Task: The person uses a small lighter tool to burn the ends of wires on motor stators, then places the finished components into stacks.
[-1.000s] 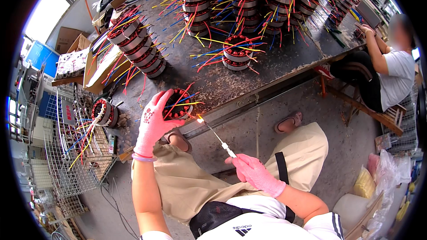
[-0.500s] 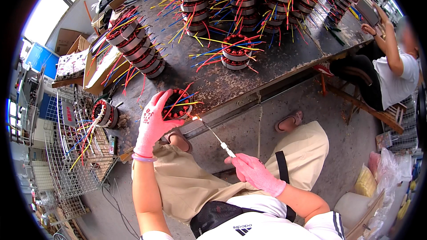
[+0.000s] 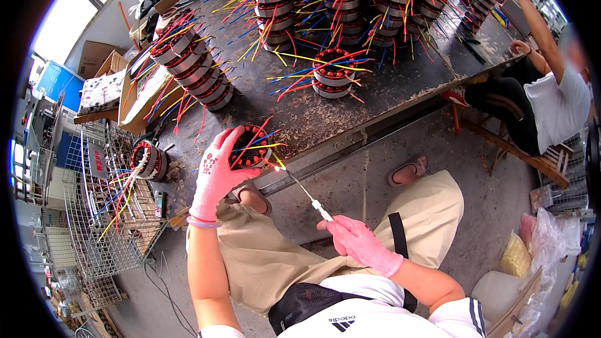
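At the table's near edge, my left hand (image 3: 214, 172), in a pink glove, is closed around the side of a motor stator (image 3: 249, 148). The stator has a red-wound ring with a dark centre and red, blue and yellow lead wires. My right hand (image 3: 363, 244), also gloved in pink, grips the white handle of a thin metal-rod tool (image 3: 306, 193). The rod slants up to the left, its tip glowing bright at the end of a yellow lead (image 3: 279, 161). Whether tip and lead touch, I cannot tell.
A single stator (image 3: 332, 74) stands farther back, before tall stator stacks (image 3: 343, 9). Left are a leaning stack (image 3: 193, 62), another stator (image 3: 149, 160) and a wire rack (image 3: 103, 213). A co-worker (image 3: 551, 87) sits at the right, arm raised to a stack.
The yellow lead now reaches out to the glowing tip, which has shifted slightly right. The co-worker's arm has moved up to the far right stack. My left hand stays on the stator.
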Available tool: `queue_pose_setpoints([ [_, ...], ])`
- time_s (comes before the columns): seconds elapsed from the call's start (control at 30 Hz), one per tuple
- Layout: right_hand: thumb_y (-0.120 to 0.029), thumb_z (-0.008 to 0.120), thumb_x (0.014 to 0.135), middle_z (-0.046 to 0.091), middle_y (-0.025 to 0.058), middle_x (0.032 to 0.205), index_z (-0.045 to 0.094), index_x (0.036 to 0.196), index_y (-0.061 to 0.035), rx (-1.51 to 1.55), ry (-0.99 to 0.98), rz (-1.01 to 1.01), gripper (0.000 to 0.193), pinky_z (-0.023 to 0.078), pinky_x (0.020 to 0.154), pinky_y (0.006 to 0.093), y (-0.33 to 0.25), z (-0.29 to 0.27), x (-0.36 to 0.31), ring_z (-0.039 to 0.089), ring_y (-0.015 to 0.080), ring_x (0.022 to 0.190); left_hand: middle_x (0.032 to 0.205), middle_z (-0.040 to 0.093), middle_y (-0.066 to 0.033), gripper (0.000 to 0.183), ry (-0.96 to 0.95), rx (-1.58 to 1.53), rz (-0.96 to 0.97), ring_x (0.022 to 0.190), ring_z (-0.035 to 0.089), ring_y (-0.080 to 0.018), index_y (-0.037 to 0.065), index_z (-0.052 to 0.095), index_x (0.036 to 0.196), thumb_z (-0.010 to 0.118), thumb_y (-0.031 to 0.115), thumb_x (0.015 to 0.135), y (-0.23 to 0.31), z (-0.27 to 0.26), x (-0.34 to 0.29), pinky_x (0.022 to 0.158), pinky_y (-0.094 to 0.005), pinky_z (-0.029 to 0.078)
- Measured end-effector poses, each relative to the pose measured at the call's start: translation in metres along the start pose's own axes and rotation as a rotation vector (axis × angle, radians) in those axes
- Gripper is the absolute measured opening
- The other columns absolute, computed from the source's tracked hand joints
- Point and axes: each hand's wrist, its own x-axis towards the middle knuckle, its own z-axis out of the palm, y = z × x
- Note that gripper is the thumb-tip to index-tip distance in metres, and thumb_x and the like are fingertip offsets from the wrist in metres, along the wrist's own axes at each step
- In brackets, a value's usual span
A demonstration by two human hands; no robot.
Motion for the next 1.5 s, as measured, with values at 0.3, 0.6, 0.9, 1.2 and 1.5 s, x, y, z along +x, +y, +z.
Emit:
queue_pose_setpoints([
  [0.3,-0.028,0.045,0.104,0.046,-0.0033,0.058,0.064,0.119,-0.0053,0.016,0.0,0.016,0.033,0.026,0.043,0.0223,0.0,0.0,0.001,0.033,0.0041,0.045,0.137,0.052,-0.0182,0.095,0.001,0.008,0.005,0.125,0.052,-0.037,0.004,0.049,0.14,0.09,0.021,0.056,-0.002,0.001,0.0,0.104,-0.0414,0.044],
  [0.6,-0.028,0.045,0.104,0.046,-0.0031,0.058,0.064,0.119,-0.005,0.007,-0.007,0.0,0.033,0.026,0.044,0.0225,0.0,-0.001,0.0,0.034,0.0043,0.046,0.137,0.051,-0.0186,0.095,0.006,0.016,0.0,0.126,0.052,-0.0368,0.004,0.049,0.14,0.09,0.021,0.056,-0.002,0.002,-0.001,0.104,-0.0415,0.044],
  [0.9,-0.027,0.045,0.104,0.046,-0.0032,0.058,0.064,0.117,-0.0042,0.027,0.0,-0.015,0.032,0.027,0.044,0.0224,0.006,0.0,0.003,0.036,0.0042,0.047,0.137,0.051,-0.0179,0.094,0.001,-0.006,-0.008,0.125,0.052,-0.0355,0.004,0.049,0.14,0.089,0.018,0.056,-0.001,0.002,0.001,0.105,-0.0406,0.044],
  [1.2,-0.021,0.046,0.103,0.046,-0.0003,0.062,0.064,0.111,-0.0035,0.019,-0.003,0.009,0.026,0.035,0.05,0.025,-0.007,0.001,-0.002,0.044,0.0074,0.053,0.136,0.051,-0.0176,0.093,0.003,0.022,-0.014,0.125,0.053,-0.0345,0.004,0.05,0.139,0.09,0.017,0.056,0.003,0.001,0.0,0.104,-0.0393,0.046],
  [1.5,-0.028,0.045,0.104,0.046,-0.0029,0.058,0.065,0.118,-0.0057,-0.029,0.006,-0.025,0.032,0.027,0.043,0.0229,0.002,0.0,0.001,0.034,0.0044,0.045,0.137,0.051,-0.0176,0.094,0.005,0.008,-0.014,0.125,0.053,-0.0341,0.003,0.05,0.139,0.09,0.018,0.055,0.001,0.002,0.0,0.104,-0.0394,0.046],
])
